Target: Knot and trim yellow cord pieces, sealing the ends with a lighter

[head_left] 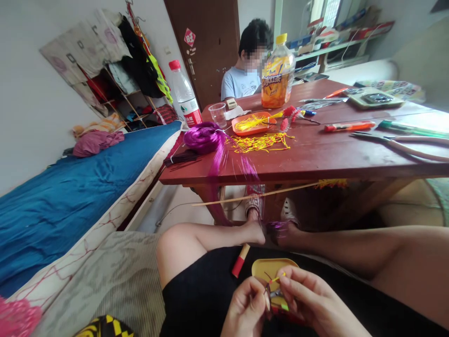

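Both hands are close together above my lap. My left hand (247,302) is closed in a pinch on a thin dark wire-like stem (267,286). Just to its right, the fingertips of my right hand (310,295) pinch a small yellow piece with a reddish end (277,279), which meets or nearly meets the stem. Beneath the hands a yellow tray (273,266) rests on my black clothing; a grey metal object (276,293) shows between the hands, mostly hidden. A red and tan tube-shaped object (241,260) lies left of the tray.
On the red table (305,161) are purple strands (205,136), yellow strands (261,142), an orange tray (251,132), pliers (400,140) and two bottles. A thin stick (252,195) extends below its edge. A person (242,82) sits opposite. A bed (87,173) stands left.
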Tool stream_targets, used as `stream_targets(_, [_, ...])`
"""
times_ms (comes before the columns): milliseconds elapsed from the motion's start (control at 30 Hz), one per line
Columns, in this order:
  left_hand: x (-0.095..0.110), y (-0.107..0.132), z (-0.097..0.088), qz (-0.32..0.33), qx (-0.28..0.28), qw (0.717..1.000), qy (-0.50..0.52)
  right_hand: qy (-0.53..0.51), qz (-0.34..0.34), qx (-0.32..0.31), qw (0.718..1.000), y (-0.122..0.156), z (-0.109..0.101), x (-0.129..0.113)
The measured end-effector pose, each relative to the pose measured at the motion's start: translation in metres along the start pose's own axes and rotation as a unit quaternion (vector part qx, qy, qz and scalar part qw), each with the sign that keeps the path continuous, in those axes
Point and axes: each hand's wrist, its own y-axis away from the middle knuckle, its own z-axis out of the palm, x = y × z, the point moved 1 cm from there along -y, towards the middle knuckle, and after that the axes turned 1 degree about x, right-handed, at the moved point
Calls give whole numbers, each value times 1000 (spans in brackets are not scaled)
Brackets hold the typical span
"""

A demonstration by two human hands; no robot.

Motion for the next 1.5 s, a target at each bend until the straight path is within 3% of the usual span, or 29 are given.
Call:
stream_targets(100, [0, 0, -5, -18, 8, 999, -26, 40, -8, 23, 999, 2, 0, -5])
stream_targets(200, [5, -2, -6, -91, 16, 995, -45, 72, -47, 7, 996, 5, 1, -11])
stream_targets(300, [15, -4, 1, -146, 31, 978, -149, 150, -75, -11, 986, 4, 3, -14])
stream_targets(433, [27, -8, 13, -100, 52, 931, -346, 266, -88, 1, 960, -1, 2, -14])
stream_targets(533, [30, -10, 18, -78, 66, 922, -374, 301, -95, 2, 949, -3, 0, -12])
stream_targets(833, [30, -12, 22, -97, 148, 939, -295, 367, -111, -4, 923, -6, 3, -11])
stream_targets(1033, [28, -13, 18, -90, 161, 944, -272, 411, -134, 3, 902, -6, 9, -17])
stream_targets(1233, [22, -14, 12, -27, 214, 957, -195, 494, -165, 17, 853, -9, 14, -11])
stream_targets(1333, [45, -29, -2, 37, 264, 960, -89, 504, -183, 43, 843, -9, 12, -11])
stream_targets(1500, [113, -68, -37, 122, 318, 940, -14, 479, -187, 20, 857, -8, 0, -15])
